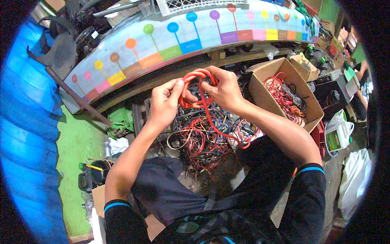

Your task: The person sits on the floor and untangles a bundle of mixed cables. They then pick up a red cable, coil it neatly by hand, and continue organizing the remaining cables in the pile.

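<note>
A thick red cable (198, 105) is looped into a small coil between my two hands, in front of the bench. My left hand (166, 102) grips the coil's left side, thumb on top. At its upper right, my right hand (225, 88) holds the loops with bent fingers. One length of the cable hangs from the coil and curls near my right knee. Below my hands a tangled heap of wires (198, 137) in red, black, blue and yellow lies on the floor between my legs.
A cardboard box (256, 88) of bundled wires stands to the right. Ahead runs a bench (166, 36) with a printed colour pattern and a white crate (201, 3). A rusty metal bar (79, 97) slants at the left. Jugs (338, 132) and a white bag (355, 183) stand right.
</note>
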The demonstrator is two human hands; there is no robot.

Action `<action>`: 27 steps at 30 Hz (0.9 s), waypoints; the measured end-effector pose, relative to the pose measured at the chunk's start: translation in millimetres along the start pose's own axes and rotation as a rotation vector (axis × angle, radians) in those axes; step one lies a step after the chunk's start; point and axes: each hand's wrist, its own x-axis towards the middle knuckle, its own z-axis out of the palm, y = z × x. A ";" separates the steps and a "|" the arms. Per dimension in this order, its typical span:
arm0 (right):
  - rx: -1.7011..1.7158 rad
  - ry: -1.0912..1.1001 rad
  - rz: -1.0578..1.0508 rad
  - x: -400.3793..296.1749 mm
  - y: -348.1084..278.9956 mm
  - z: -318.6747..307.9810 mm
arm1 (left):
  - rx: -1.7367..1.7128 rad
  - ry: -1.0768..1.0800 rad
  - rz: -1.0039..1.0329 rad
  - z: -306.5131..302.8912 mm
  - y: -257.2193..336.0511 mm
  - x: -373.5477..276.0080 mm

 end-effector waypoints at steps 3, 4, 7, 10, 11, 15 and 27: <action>-0.115 -0.045 -0.011 0.6 -2.4 -2.4 | 0.138 -0.058 -0.065 -6.6 -4.9 4.9; -0.079 -0.054 -0.034 0.8 -5.8 -1.7 | 0.179 -0.068 -0.114 -9.1 -2.9 6.8; -0.083 -0.173 -0.040 -4.4 -11.3 -3.5 | 0.111 -0.079 -0.137 -6.8 -3.6 6.4; -0.138 -0.219 -0.031 -1.6 -10.1 -0.8 | 0.027 -0.027 -0.187 0.2 -4.2 5.7; -0.165 -0.236 -0.015 -1.2 -10.6 -0.4 | -0.053 -0.032 -0.201 -1.3 -3.6 5.7; 0.016 -0.291 -0.052 -1.2 -14.5 -4.7 | -0.207 0.019 -0.209 -0.7 -2.1 5.1; -0.186 -0.061 -0.060 13.4 11.4 -1.4 | -0.015 -0.040 -0.181 29.1 -2.6 3.6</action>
